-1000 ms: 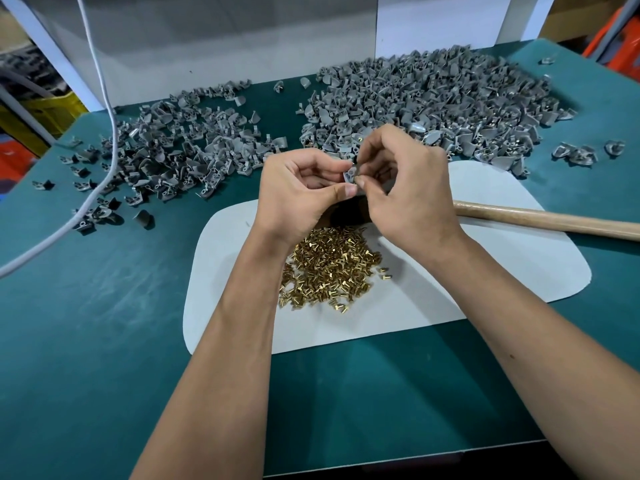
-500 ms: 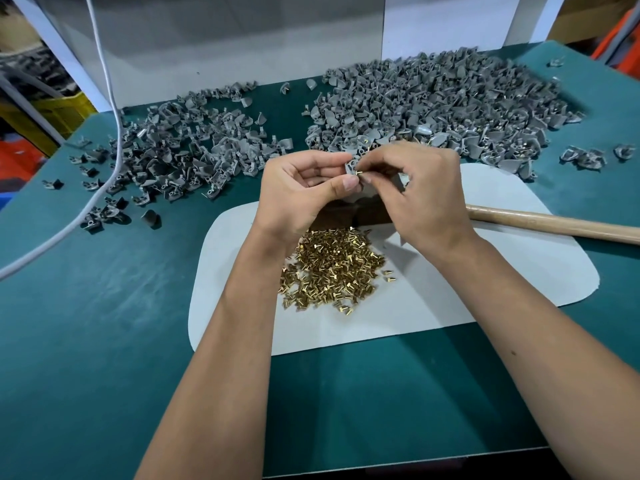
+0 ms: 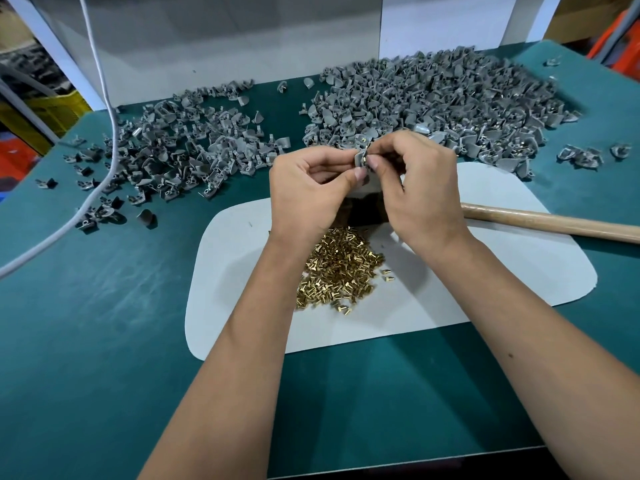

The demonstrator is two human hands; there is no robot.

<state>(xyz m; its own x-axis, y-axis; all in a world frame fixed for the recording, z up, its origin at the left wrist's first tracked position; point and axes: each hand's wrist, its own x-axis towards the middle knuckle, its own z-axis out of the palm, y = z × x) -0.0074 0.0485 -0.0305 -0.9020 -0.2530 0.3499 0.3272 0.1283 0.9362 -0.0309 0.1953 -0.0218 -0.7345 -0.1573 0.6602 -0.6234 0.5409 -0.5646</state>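
A green work mat (image 3: 104, 341) covers the bench, and on it, under both forearms, lies a white pad (image 3: 485, 289). Just nearer than the wrists and between them sits a heap of brass rivets (image 3: 339, 271), which looks the same as it did a second ago.

Above the heap the left hand (image 3: 304, 192) pinches a small grey plastic piece (image 3: 360, 157) between thumb and curled fingers, clear of the pad. The right hand (image 3: 422, 188), fingers curled, pinches the same piece from its own side. Half a second ago a brass rivet showed between the right fingertips at the edge of the piece. Now only a glint of brass remains at the top of the piece, and the right fingertips sit tight against it. That suggests the rivet has gone into its hole and is being pressed home, though how deep it sits cannot be seen.

Beyond the right wrist a wooden hammer handle (image 3: 554, 221) lies untouched, its dark head (image 3: 363, 213) under the hands. Farther out lie two spreads of grey pieces, one beyond the left hand (image 3: 180, 150) and a larger one beyond the right (image 3: 433, 105).
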